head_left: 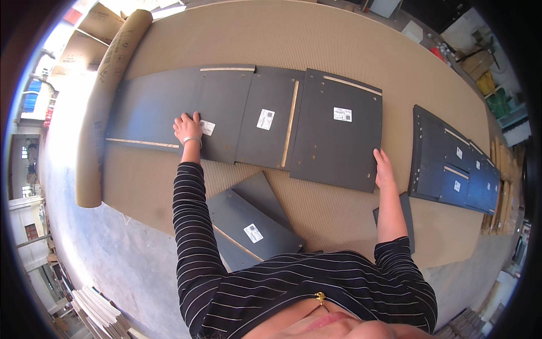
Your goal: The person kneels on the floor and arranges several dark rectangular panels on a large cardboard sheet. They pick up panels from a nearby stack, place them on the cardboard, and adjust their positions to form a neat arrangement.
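Note:
A row of dark grey furniture boards lies across the corrugated cardboard, partly overlapping, with white labels, drilled holes and pale grooves. My left hand (187, 127) rests with its fingers apart on the row, beside the label of a dark board (226, 101). Out at the row's right end, my right hand (383, 169) lies with outstretched fingers against the side edge of the rightmost board (339, 144). Between those two, another labelled board (262, 135) has a long pale groove. The leftmost board (149, 104) reaches to the cardboard roll.
Corrugated cardboard (226, 34) covers the work surface. A cardboard roll (113, 107) lies along its left side. Two crossed dark boards (248, 217) lie close to my body. More boards (435, 152) are stacked at the right. Pale strips (101, 313) are piled at the lower left.

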### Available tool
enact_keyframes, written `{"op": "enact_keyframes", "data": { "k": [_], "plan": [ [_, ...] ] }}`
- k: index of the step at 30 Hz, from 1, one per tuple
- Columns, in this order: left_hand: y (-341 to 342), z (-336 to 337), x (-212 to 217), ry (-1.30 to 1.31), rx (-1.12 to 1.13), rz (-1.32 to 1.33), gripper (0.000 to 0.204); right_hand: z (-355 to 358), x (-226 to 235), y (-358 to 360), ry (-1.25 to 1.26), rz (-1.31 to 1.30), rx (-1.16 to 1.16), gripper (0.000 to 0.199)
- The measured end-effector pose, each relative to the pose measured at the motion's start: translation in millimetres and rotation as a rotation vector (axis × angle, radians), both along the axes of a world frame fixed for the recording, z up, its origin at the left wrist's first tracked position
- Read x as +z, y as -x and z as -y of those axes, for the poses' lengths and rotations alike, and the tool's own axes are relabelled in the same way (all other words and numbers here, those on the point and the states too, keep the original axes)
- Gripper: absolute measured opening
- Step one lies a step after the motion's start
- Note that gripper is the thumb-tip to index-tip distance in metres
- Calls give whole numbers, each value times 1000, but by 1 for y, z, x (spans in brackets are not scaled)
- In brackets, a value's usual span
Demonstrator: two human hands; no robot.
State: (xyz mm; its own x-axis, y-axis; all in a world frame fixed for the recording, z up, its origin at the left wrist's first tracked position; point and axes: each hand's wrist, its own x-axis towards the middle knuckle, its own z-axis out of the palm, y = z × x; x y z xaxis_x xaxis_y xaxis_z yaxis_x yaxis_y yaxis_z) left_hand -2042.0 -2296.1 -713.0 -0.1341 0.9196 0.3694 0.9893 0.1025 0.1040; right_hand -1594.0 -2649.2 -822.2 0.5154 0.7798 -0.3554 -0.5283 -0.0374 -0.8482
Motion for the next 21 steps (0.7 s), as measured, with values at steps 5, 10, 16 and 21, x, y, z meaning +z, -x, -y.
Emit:
{"op": "enact_keyframes", "data": {
  "k": [5,10,16,21],
  "plan": [
    [-4,-11,-3,-55,-46,15,54,-2,4,-3,71,92,18,36],
    [3,-11,-3,-35,-48,2,55,1,4,-10,91,156,87,40],
    [28,-14,1,51,-229,44,60,1,3,-5,200,320,69,52],
    [50,15,-13,-32,-375,14,69,8,4,0,158,309,25,48]
  ]
}}
